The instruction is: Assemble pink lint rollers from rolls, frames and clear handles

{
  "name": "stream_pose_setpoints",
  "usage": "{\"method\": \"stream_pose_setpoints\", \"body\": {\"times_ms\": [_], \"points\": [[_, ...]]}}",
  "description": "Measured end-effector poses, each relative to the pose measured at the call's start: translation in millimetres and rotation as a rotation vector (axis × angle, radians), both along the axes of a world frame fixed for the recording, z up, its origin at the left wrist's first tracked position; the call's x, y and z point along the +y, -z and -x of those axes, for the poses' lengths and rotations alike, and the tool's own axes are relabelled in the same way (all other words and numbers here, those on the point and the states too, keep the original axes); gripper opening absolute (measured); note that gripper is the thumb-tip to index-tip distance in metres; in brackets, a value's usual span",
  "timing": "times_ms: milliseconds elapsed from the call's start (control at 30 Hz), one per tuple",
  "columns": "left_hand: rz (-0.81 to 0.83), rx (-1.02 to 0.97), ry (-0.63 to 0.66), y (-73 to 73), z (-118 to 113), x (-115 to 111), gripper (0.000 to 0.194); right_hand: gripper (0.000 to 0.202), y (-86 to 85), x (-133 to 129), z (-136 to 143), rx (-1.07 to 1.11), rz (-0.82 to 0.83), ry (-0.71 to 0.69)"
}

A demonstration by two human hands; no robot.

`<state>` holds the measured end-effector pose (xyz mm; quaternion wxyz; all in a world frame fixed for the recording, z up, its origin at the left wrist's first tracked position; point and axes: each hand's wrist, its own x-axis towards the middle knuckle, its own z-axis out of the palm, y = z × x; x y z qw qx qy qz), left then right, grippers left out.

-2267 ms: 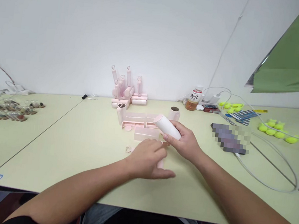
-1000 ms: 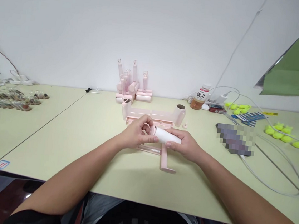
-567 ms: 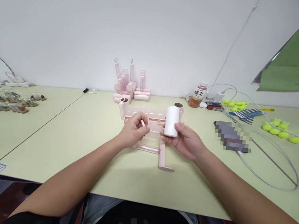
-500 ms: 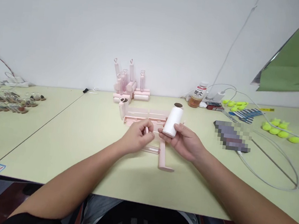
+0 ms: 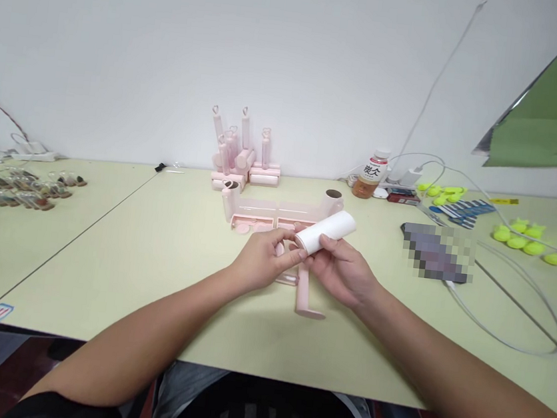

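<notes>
A white roll [image 5: 326, 233] lies tilted in my right hand [image 5: 344, 270], whose fingers and thumb wrap round it. At the roll's lower left end is my left hand [image 5: 265, 258], fingers closed, with a small pink part [image 5: 280, 249] partly showing between them. Below the hands, a pink handle piece with a flat round end [image 5: 303, 296] rests on the table beside a clear pinkish tube [image 5: 287, 279]. Just behind the hands are open pink cases [image 5: 253, 221] and, at their right, an upright pink roll with a dark hollow [image 5: 332, 202].
Assembled pink rollers [image 5: 265, 174] stand by the wall. To the right are a drink bottle [image 5: 371, 174], a phone [image 5: 432, 253] with a cable, blue-and-white strips [image 5: 464, 211] and yellow-green squeeze toys [image 5: 519, 238]. Several small domed items [image 5: 24, 190] lie at the far left.
The white roll has tipped from nearly upright to a slant, its top now to the right. My left hand has moved right, up to its lower end.
</notes>
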<state>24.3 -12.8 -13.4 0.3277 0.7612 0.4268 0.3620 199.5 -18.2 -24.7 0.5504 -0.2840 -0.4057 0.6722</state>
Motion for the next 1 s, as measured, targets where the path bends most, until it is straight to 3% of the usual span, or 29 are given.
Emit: {"method": "stream_pose_setpoints", "body": {"times_ms": [400,467,600,667,800,900,1000], "points": [[-0.036,0.015,-0.023,-3.4,-1.6,-3.3,0.03,0.023,0.1,-5.2,6.4,0.08,0.059,0.019],[0.069,-0.099,-0.026,-2.9,-3.3,-1.5,0.028,0.022,-2.9,-5.5,5.3,0.055,0.035,0.03],[0.497,-0.47,0.061,0.2,-9.9,2.5,0.025,0.028,-6.9,-6.0,4.2,0.011,-0.018,0.079],[0.624,-0.58,0.106,3.1,-14.8,2.1,0.03,0.034,-7.0,-7.7,7.1,-0.029,-0.015,0.152],[0.578,-0.581,0.103,9.7,-24.1,-2.3,0.048,0.039,-7.3,-12.8,15.9,-0.059,-0.005,0.183],[0.525,-0.55,0.085,10.9,-23.4,-1.9,0.048,0.039,-10.6,-10.9,12.2,-0.087,-0.033,0.163],[0.462,-0.435,0.001,6.3,-10.2,5.0,0.045,0.044,-15.2,1.3,-7.2,-0.258,-0.118,0.326]]}}
